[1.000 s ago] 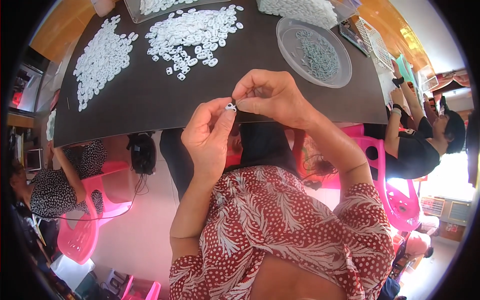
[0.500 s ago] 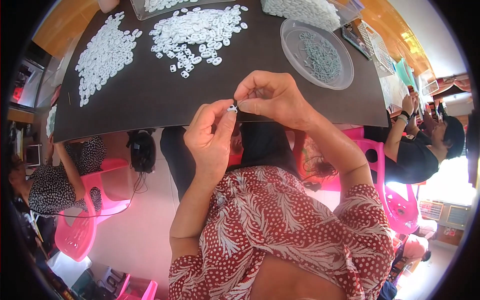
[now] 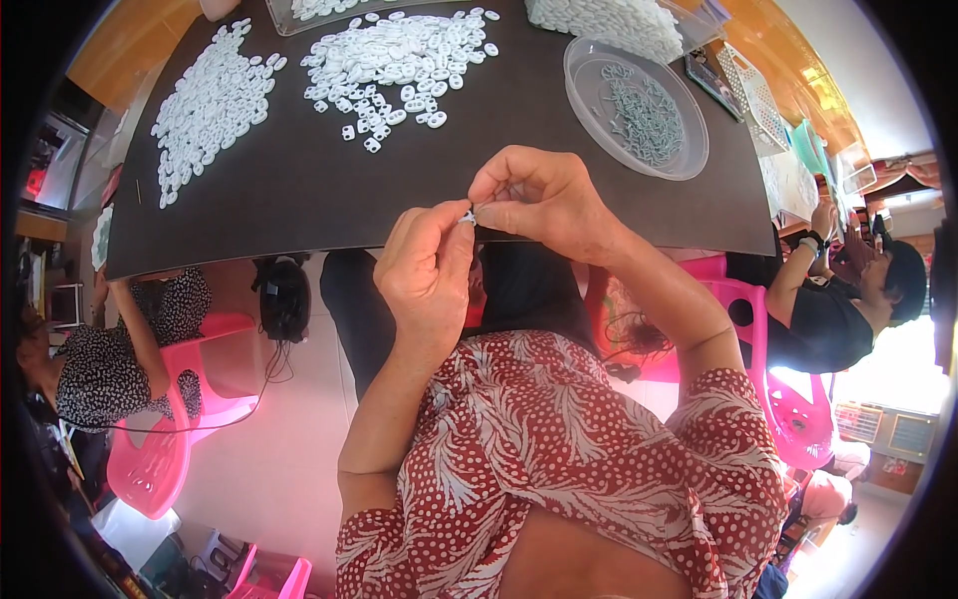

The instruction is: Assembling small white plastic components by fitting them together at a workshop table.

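Just over the table's near edge, my left hand [image 3: 424,280] pinches a small white plastic piece [image 3: 469,217] between thumb and forefinger. My right hand [image 3: 549,205] meets it from the right, thumb and forefinger closed at the piece. Whatever my right fingertips grip is too small and covered to make out. Beyond my hands lies a pile of white oval two-hole pieces [image 3: 394,60], with smaller loose ones at its near side. Another pile of white oval pieces [image 3: 212,110] spreads at the left. A round clear tray [image 3: 591,128] at the right holds many small grey metal bits [image 3: 647,118].
A clear container of white pieces [image 3: 609,25] stands at the far right, beside a phone-like dark device [image 3: 714,88] and a white perforated basket [image 3: 750,95]. People sit on pink chairs at the left [image 3: 150,469] and right [image 3: 798,409]. A thin stick [image 3: 139,193] lies at the left.
My left hand has shifted slightly right, bringing the white piece up against my right fingertips, so less of it shows. The right hand has barely moved.
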A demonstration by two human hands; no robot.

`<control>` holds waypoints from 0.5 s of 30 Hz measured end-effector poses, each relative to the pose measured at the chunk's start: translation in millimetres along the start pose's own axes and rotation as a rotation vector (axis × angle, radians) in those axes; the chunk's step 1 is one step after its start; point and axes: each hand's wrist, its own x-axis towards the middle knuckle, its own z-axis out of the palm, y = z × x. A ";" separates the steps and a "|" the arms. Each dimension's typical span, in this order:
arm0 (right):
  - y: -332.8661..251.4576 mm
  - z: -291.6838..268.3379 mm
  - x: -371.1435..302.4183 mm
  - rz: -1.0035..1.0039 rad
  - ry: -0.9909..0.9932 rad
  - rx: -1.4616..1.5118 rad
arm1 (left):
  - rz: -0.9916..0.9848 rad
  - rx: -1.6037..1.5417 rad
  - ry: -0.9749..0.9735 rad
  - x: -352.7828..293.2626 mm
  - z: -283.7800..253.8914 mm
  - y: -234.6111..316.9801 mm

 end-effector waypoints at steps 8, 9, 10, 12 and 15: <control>7.1 5.3 -1.7 -0.022 0.103 0.045 | 0.054 0.070 -0.026 -0.3 3.2 0.2; 7.2 6.1 -2.6 -0.021 0.115 0.069 | 0.056 0.071 -0.027 -1.1 3.5 0.5; 7.8 6.4 -3.2 -0.019 0.126 0.093 | -0.018 0.011 -0.015 -2.6 3.7 1.1; 9.3 4.9 -3.4 -0.044 0.135 0.058 | -0.090 -0.047 -0.005 -4.0 5.7 0.3; 7.0 0.7 -5.5 -0.030 0.119 0.034 | -0.250 -0.235 0.023 -4.7 8.2 -0.4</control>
